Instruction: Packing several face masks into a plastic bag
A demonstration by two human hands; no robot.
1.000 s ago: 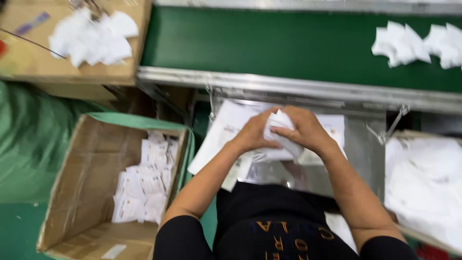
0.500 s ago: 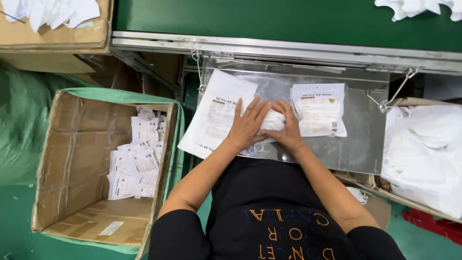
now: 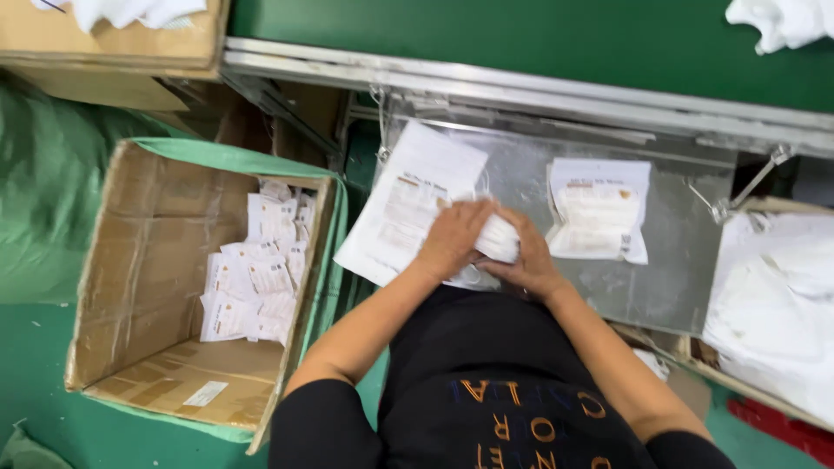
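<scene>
A green conveyor belt (image 3: 521, 39) runs across the top of the frame, bordered below by a metal rail (image 3: 521, 87). Under the rail, at centre right, a flat metal work plate (image 3: 686, 260) serves as the working surface. The floor at the left edge is green.

Both hands meet at the centre of the frame, over the plate's lower left part. The left hand (image 3: 452, 239) lies palm down with its fingers curled over a folded white item (image 3: 499, 239). The right hand (image 3: 526, 265) closes around the same item from the right and below, so the item is gripped between the two hands. Beneath them lies a stack of flat white printed bags (image 3: 408, 200), tilted, with its left part overhanging the plate's left edge.

A single filled, sealed bag (image 3: 599, 208) lies flat on the plate, just right of the hands and not touching them.

In the lower left of the frame stands an open cardboard box (image 3: 139, 260) with a green liner; a loose heap of filled bags (image 3: 252, 274) rests against its right inner wall. A second cardboard box (image 3: 113, 39) with white pieces sits in the upper left corner. A pile of white cloth (image 3: 773, 304) fills the right edge, and more white pieces (image 3: 782, 19) lie on the belt at upper right.
</scene>
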